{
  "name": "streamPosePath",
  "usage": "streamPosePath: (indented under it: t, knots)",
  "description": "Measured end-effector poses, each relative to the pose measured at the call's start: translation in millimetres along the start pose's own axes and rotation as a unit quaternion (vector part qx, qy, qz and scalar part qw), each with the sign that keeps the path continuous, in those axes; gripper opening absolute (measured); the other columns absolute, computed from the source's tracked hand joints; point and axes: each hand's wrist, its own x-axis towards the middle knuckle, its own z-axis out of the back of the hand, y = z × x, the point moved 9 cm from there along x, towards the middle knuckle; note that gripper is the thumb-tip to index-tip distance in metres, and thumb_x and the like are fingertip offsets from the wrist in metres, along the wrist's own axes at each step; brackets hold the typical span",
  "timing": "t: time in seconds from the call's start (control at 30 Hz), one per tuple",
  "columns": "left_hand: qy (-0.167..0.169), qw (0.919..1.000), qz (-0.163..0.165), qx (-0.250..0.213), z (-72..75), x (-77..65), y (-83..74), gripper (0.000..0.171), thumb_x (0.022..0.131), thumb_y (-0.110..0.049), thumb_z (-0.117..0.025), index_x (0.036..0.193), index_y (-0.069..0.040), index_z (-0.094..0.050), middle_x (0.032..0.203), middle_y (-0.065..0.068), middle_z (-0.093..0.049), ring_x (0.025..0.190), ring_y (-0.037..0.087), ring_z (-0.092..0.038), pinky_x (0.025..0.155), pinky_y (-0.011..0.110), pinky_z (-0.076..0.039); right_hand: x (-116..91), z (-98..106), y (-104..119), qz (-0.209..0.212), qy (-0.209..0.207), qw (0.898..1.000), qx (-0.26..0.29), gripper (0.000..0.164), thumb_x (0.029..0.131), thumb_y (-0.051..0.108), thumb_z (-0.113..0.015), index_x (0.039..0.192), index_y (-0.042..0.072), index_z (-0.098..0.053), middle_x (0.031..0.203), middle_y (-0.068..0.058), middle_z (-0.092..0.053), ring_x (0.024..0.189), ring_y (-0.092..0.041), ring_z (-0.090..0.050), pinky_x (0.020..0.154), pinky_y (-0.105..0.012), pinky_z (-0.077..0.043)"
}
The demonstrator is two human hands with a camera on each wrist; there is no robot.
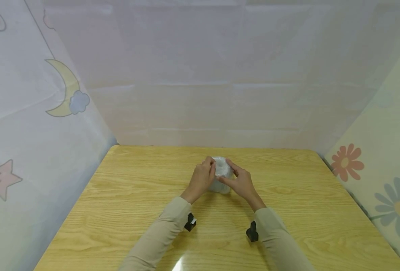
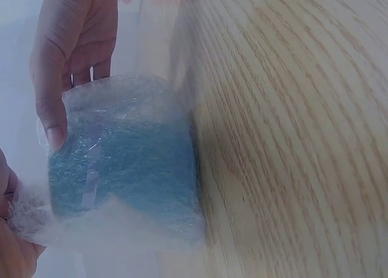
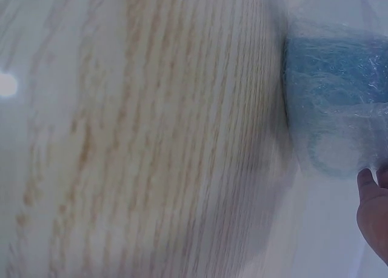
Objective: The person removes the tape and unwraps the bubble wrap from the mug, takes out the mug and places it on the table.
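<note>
A squat, roughly cylindrical thing wrapped in clear plastic, likely bubble wrap (image 1: 222,168), stands on the table between both hands. In the left wrist view, blue shows through the wrapped bundle (image 2: 130,154), with a pale strip on its side. My left hand (image 1: 200,180) pinches the wrap at the upper left; in its own wrist view, gathered plastic (image 2: 30,214) bunches at those fingertips. On the opposite side, my right hand (image 1: 242,182) holds the bundle's upper rim between thumb and fingers. The right wrist view catches only part of the right hand (image 3: 374,211) at the bundle's edge. What is inside cannot be told.
The wooden table (image 1: 128,210) has light grain and rounded far corners. Behind it hangs a pale curtain (image 1: 193,75), with patterned cloth (image 1: 13,94) at the left and flowered cloth (image 1: 382,150) at the right. Small black devices (image 1: 190,222) sit at both wrists.
</note>
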Motion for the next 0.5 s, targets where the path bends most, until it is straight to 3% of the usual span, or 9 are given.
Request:
streamPosePath:
  t: [0.07,0.27,0.4,0.5]
  knots:
    - [0.000,0.9999,0.007,-0.013,0.3,0.1,2.1,0.007,0.100,-0.001,-0.048,0.098,0.004,-0.054,0.060,0.002,-0.049,0.043,0.004,-0.037,0.038,0.016,-0.031,-2.3,1.2,10.0,-0.001,0.003,1.000,-0.003,0.074,0.085,0.016,-0.077,0.143,-0.009,-0.038,0.147,-0.025,-0.034,0.133,-0.040,-0.037,0.104,-0.053,-0.034]
    - [-0.017,0.9980,0.029,-0.055,3.6,0.5,8.9,0.008,0.102,-0.003,-0.045,0.100,0.003,-0.050,0.057,-0.002,-0.044,0.040,0.001,-0.033,0.036,0.017,-0.031,-2.9,1.3,12.1,-0.007,0.002,1.000,-0.001,0.073,0.085,0.013,-0.077,0.143,-0.008,-0.038,0.147,-0.025,-0.034,0.133,-0.041,-0.036,0.104,-0.053,-0.034]
    - [-0.025,0.9950,0.060,-0.076,7.2,1.3,13.6,0.008,0.101,-0.005,-0.045,0.101,0.001,-0.050,0.055,-0.002,-0.044,0.040,0.001,-0.031,0.036,0.017,-0.028,-2.9,2.1,11.7,-0.010,0.001,1.000,0.002,0.074,0.084,0.015,-0.078,0.143,-0.007,-0.039,0.147,-0.024,-0.035,0.133,-0.039,-0.036,0.104,-0.052,-0.034]
    - [-0.021,0.9908,0.095,-0.094,7.8,1.0,19.1,0.009,0.101,-0.005,-0.045,0.103,0.001,-0.050,0.058,0.005,-0.052,0.041,0.004,-0.035,0.038,0.018,-0.030,-3.5,2.2,12.6,-0.009,0.002,1.000,0.005,0.074,0.085,0.015,-0.078,0.143,-0.007,-0.039,0.147,-0.024,-0.035,0.133,-0.040,-0.036,0.104,-0.053,-0.034]
